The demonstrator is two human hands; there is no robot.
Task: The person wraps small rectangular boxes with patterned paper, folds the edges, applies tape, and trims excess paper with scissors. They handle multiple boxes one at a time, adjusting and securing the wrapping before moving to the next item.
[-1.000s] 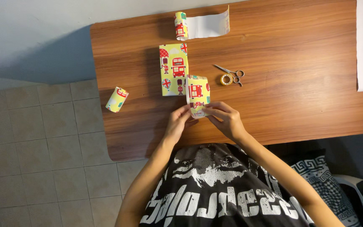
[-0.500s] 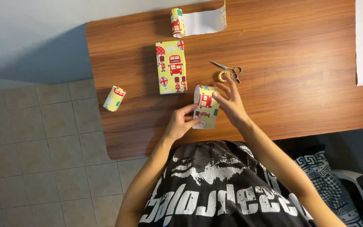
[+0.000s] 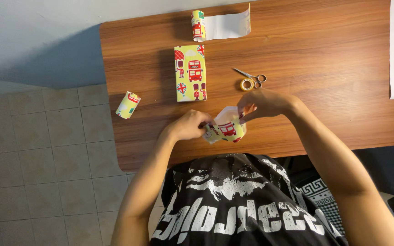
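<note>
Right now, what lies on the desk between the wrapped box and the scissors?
Nothing: in the head view, only bare wood of the desk lies between the wrapped box and the scissors. The tape roll sits just below the scissors.

Warm, fairly dim indoor light fell sharply on the wooden table [image 3: 320, 54], which cast a dark shadow leftward onto the wall [image 3: 46, 41].

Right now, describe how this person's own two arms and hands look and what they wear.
Both arms are bare from above the elbow down to the left hand and right hand. No sleeves reach the forearms, and no watch, ring, bracelet or glove shows. The only clothing visible is a black short-sleeved T-shirt with a white print across the chest.
</note>
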